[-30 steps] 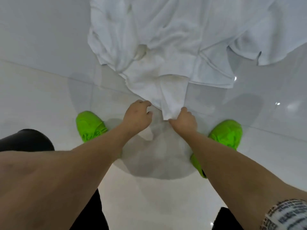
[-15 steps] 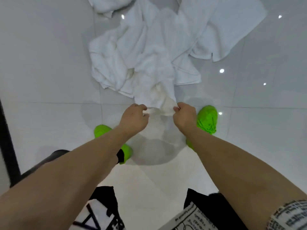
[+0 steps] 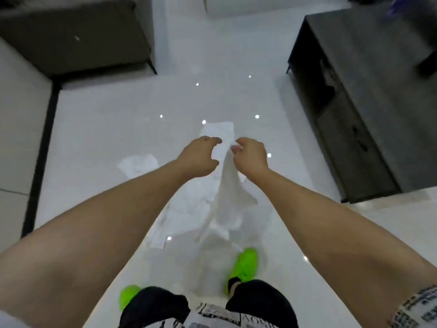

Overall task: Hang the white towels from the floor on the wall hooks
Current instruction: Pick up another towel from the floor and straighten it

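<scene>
A white towel (image 3: 224,185) hangs at frame centre from the right hand (image 3: 250,157), whose curled fingers pinch its top edge. The left hand (image 3: 198,159), just beside, has its fingers curled at the same edge; whether it grips, I cannot tell. More towels (image 3: 138,165) lie on the floor (image 3: 106,129) below.

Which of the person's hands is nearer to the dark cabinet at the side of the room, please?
Right. The right hand, pinching the lifted towel, is on the dark cabinet's side; the left hand is farther away, across the towel.
</scene>
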Available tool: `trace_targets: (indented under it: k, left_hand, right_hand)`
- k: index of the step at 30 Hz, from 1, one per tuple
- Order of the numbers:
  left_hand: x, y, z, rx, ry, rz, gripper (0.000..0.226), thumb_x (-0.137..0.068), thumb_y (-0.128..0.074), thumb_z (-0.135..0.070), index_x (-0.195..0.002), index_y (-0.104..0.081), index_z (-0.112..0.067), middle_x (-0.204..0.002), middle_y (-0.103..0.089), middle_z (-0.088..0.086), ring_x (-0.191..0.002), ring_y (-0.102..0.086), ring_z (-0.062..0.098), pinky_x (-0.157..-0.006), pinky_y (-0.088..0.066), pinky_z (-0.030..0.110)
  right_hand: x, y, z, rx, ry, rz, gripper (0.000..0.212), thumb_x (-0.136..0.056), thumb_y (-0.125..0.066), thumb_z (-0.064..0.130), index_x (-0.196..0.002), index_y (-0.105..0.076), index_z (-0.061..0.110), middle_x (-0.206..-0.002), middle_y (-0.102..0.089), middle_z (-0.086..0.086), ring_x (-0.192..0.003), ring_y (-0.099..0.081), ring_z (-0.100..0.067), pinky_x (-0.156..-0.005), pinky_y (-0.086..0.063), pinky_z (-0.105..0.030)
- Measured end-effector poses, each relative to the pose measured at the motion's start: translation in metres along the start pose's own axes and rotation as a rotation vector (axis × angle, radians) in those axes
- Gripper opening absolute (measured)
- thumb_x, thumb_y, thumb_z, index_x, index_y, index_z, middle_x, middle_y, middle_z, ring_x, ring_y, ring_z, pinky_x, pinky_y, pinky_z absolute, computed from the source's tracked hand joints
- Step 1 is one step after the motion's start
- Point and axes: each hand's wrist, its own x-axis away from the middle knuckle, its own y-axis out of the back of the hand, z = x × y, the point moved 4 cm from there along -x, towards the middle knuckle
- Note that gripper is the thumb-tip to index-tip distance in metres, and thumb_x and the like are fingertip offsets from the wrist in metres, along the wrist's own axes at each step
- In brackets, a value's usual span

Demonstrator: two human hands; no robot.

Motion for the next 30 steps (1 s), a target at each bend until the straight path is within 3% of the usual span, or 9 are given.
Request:
trace_targets:
  k: [8,10,12,15,18,21,25,27,30]
  left_hand:
    - [-0.050,0.086,-0.255,0.052,-0.395,-0.163,0.063,-0.079,-0.064,-0.012,-0.137,-0.047,-0.030,-0.132,-0.059,-0.003,-0.116,-0.054,0.021,-0.084,-0.045,0.028]
    - [-0.056,0.092,-0.313,0.079,-0.491,-0.144,0.038,-0.082,-0.066,-0.018,-0.118,-0.058,-0.026,-0.112,-0.066,-0.001,-0.104,-0.059,0.021,-0.081,-0.051,0.034]
    - [-0.065,0.094,-0.364,0.122,-0.533,-0.134,0.012,-0.083,-0.069,-0.026,-0.091,-0.060,-0.026,-0.089,-0.064,-0.003,-0.083,-0.060,0.015,-0.064,-0.050,0.032]
    - [-0.087,0.092,-0.435,0.190,-0.566,-0.169,0.027,-0.087,-0.068,-0.031,-0.069,-0.047,-0.031,-0.072,-0.053,-0.008,-0.065,-0.050,0.009,-0.050,-0.034,0.021]
    - [-0.119,0.097,-0.505,0.290,-0.646,-0.205,0.019,-0.090,-0.063,-0.034,-0.075,-0.051,-0.030,-0.077,-0.055,-0.009,-0.070,-0.052,0.006,-0.054,-0.035,0.021]
    - [-0.158,0.109,-0.575,0.362,-0.735,-0.287,0.012,-0.088,-0.060,-0.034,-0.080,-0.054,-0.027,-0.077,-0.056,-0.008,-0.074,-0.051,0.007,-0.059,-0.037,0.024]
    - [-0.211,0.132,-0.653,0.574,-0.741,-0.378,0.015,-0.088,-0.056,-0.031,-0.074,-0.048,-0.030,-0.071,-0.053,-0.012,-0.066,-0.047,0.004,-0.056,-0.035,0.023]
    - [-0.236,0.141,-0.687,0.578,-0.740,-0.346,0.013,-0.086,-0.055,-0.024,-0.076,-0.049,-0.031,-0.075,-0.055,-0.011,-0.069,-0.050,0.007,-0.057,-0.038,0.025]
    - [-0.264,0.142,-0.733,0.522,-0.753,-0.172,0.020,-0.069,-0.053,-0.018,-0.085,-0.058,-0.030,-0.084,-0.062,-0.004,-0.076,-0.060,0.014,-0.057,-0.047,0.026]
  right_hand:
    - [-0.009,0.262,0.005,-0.138,0.117,-0.274,0.019,-0.091,-0.056,0.028,-0.076,-0.063,0.019,-0.071,-0.061,0.003,-0.069,-0.059,-0.016,-0.060,-0.046,-0.029]
    - [-0.006,0.310,-0.012,-0.173,0.096,-0.348,0.020,-0.091,-0.057,0.028,-0.075,-0.064,0.018,-0.070,-0.061,0.005,-0.067,-0.057,-0.011,-0.057,-0.043,-0.026]
    - [-0.005,0.353,-0.033,-0.233,0.053,-0.406,0.022,-0.093,-0.055,0.026,-0.078,-0.066,0.014,-0.073,-0.064,0.001,-0.066,-0.058,-0.011,-0.056,-0.043,-0.026]
    - [-0.006,0.415,-0.067,-0.421,-0.024,-0.519,0.030,-0.096,-0.054,0.031,-0.088,-0.068,0.007,-0.084,-0.070,-0.012,-0.074,-0.065,-0.024,-0.066,-0.053,-0.038]
    - [-0.011,0.479,-0.098,-0.488,-0.012,-0.628,0.036,-0.092,-0.059,0.046,-0.086,-0.070,0.012,-0.079,-0.069,-0.007,-0.068,-0.064,-0.014,-0.062,-0.052,-0.035]
    - [-0.026,0.543,-0.125,-0.598,0.035,-0.660,0.050,-0.086,-0.068,0.047,-0.090,-0.065,-0.003,-0.081,-0.066,-0.020,-0.068,-0.059,-0.019,-0.062,-0.046,-0.037]
    - [-0.069,0.612,-0.161,-0.528,-0.001,-0.473,0.024,-0.086,-0.074,0.026,-0.099,-0.071,0.006,-0.091,-0.075,-0.007,-0.081,-0.073,-0.023,-0.071,-0.061,-0.040]
    - [-0.092,0.646,-0.174,-0.496,-0.014,-0.493,0.019,-0.092,-0.066,0.018,-0.103,-0.069,0.003,-0.095,-0.074,-0.010,-0.085,-0.071,-0.026,-0.075,-0.060,-0.041]
    - [-0.123,0.700,-0.187,-0.375,0.052,-0.627,0.030,-0.097,-0.052,0.018,-0.095,-0.057,-0.011,-0.079,-0.052,-0.012,-0.072,-0.049,-0.024,-0.063,-0.040,-0.035]
